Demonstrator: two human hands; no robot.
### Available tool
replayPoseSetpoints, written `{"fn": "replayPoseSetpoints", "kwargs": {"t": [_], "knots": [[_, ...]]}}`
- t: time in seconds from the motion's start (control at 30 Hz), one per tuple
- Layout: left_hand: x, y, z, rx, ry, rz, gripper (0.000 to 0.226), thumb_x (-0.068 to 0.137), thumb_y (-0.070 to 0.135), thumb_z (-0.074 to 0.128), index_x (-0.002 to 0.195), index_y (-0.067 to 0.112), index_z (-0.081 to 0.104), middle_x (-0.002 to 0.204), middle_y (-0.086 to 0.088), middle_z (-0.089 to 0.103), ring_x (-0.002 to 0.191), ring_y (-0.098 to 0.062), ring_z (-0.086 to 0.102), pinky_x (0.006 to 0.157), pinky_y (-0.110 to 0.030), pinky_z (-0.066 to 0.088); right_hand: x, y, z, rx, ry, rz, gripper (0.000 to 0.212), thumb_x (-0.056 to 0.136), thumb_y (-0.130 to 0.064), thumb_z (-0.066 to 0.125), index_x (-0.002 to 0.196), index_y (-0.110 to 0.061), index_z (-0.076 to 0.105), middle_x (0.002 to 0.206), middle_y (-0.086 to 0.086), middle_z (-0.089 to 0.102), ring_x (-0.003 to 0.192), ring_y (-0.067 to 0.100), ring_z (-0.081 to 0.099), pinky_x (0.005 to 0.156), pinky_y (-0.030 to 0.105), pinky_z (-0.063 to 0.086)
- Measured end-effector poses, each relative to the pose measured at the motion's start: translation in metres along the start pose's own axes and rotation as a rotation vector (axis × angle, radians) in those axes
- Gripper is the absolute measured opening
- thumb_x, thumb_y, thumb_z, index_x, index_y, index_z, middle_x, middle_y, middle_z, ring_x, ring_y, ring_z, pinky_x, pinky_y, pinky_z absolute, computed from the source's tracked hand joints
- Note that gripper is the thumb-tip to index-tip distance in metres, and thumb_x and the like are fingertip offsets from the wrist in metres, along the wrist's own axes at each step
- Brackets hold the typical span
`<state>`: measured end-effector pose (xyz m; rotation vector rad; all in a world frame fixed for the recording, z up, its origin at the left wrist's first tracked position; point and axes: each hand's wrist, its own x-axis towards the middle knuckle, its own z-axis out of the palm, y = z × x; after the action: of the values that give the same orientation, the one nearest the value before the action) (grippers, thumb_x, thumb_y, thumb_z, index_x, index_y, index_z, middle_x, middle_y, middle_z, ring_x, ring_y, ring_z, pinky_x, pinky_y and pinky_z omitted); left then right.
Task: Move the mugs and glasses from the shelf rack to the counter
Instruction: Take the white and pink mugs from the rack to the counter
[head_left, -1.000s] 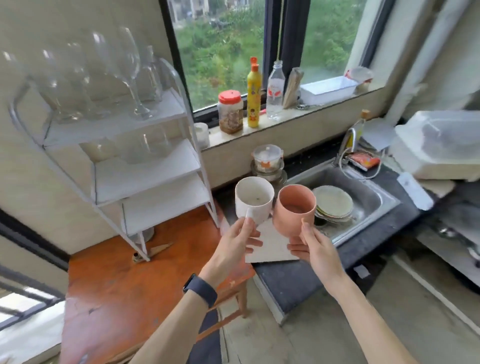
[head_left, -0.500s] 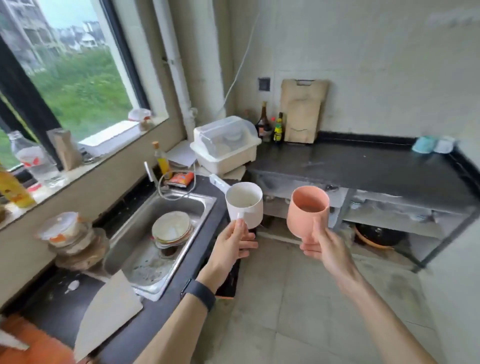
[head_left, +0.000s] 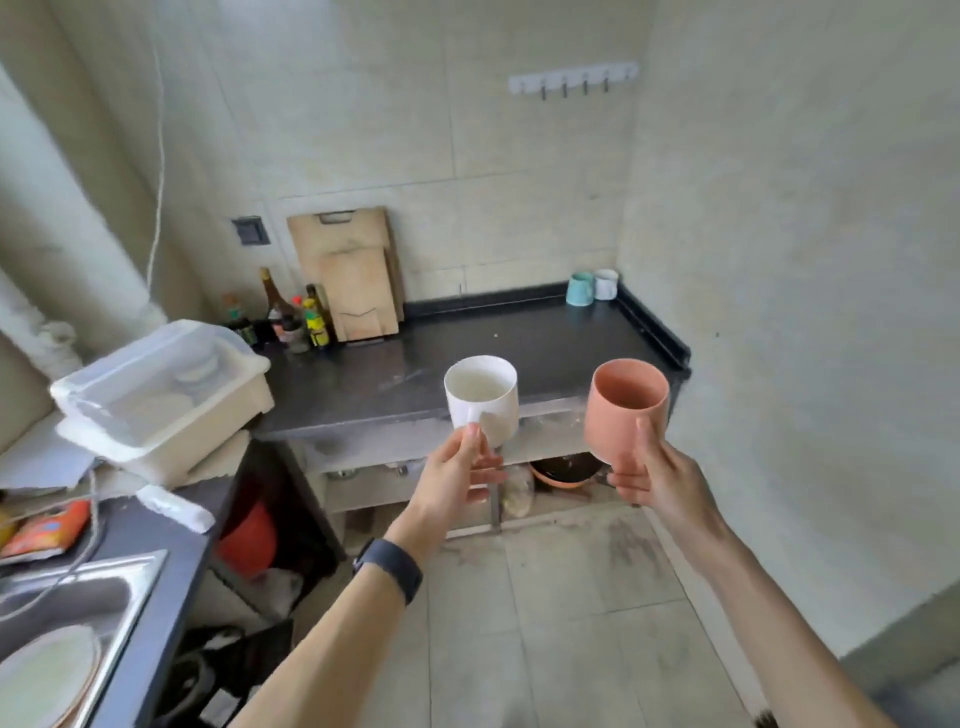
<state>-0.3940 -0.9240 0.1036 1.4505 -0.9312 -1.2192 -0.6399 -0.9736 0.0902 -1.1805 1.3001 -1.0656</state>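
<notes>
I have my left hand (head_left: 457, 478) at the centre of the frame, its fingers (head_left: 485, 461) wrapped about the handle of the white mug (head_left: 482, 397), thumb laid up against the mug's side. The mug is upright in the air, mouth up, in front of the near edge of the dark tabletop (head_left: 467, 343). My right hand (head_left: 657, 475) is just right of centre, fingers closed around the lower part of the pink mug (head_left: 626, 408) with the thumb pressed on its front; it too is upright and off the surface, near the tabletop's right end. The two mugs are apart, side by side. In the far right corner of the tabletop a teal mug (head_left: 580, 289) and a small white mug (head_left: 605, 284) are just beside each other against the wall. Cutting boards (head_left: 350, 275) lean on the wall at the tabletop's back left, bottles (head_left: 298, 317) beside them. A lidded plastic box (head_left: 161, 395) sits at the left of the frame.
</notes>
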Motion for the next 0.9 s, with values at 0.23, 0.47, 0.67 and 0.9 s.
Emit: {"fn": "replayPoseSetpoints", "kwargs": {"t": [0.23, 0.47, 0.67, 0.9], "knots": [[0.138, 0.019, 0.060, 0.043, -0.145, 0.003, 0.038, 0.103, 0.049, 0.037, 0.087, 0.022, 0.058, 0.107, -0.011, 0.073, 0.086, -0.019, 0.075, 0.076, -0.034, 0.053, 0.118, -0.013, -0.037, 0.003, 0.105, 0.026, 0.045, 0.094, -0.063, 0.049, 0.098, -0.021, 0.066, 0.087, 0.009, 0.078, 0.080, 0.024, 0.078, 0.075, 0.036, 0.062], [0.262, 0.040, 0.105, 0.069, -0.199, -0.029, 0.041, 0.103, 0.049, 0.037, 0.085, 0.018, 0.057, 0.108, -0.010, 0.073, 0.087, -0.021, 0.075, 0.076, -0.034, 0.053, 0.224, -0.016, -0.062, -0.004, 0.156, 0.084, 0.063, 0.093, -0.066, 0.048, 0.113, -0.009, 0.066, 0.096, 0.014, 0.077, 0.084, 0.024, 0.077, 0.082, 0.040, 0.062], [0.355, 0.038, 0.134, 0.082, -0.211, -0.089, 0.042, 0.103, 0.049, 0.039, 0.084, 0.017, 0.059, 0.107, -0.009, 0.073, 0.086, -0.020, 0.076, 0.076, -0.035, 0.053, 0.313, 0.000, -0.074, -0.009, 0.194, 0.155, 0.055, 0.092, -0.067, 0.048, 0.099, -0.017, 0.068, 0.087, 0.009, 0.079, 0.083, 0.023, 0.078, 0.083, 0.040, 0.062], [0.468, 0.027, 0.175, 0.095, -0.167, -0.166, 0.040, 0.104, 0.046, 0.038, 0.088, 0.016, 0.060, 0.107, -0.009, 0.073, 0.081, -0.022, 0.076, 0.082, -0.040, 0.058, 0.454, 0.021, -0.081, -0.026, 0.101, 0.202, 0.049, 0.094, -0.065, 0.047, 0.101, -0.020, 0.065, 0.089, 0.008, 0.078, 0.082, 0.022, 0.077, 0.072, 0.030, 0.062]]}}
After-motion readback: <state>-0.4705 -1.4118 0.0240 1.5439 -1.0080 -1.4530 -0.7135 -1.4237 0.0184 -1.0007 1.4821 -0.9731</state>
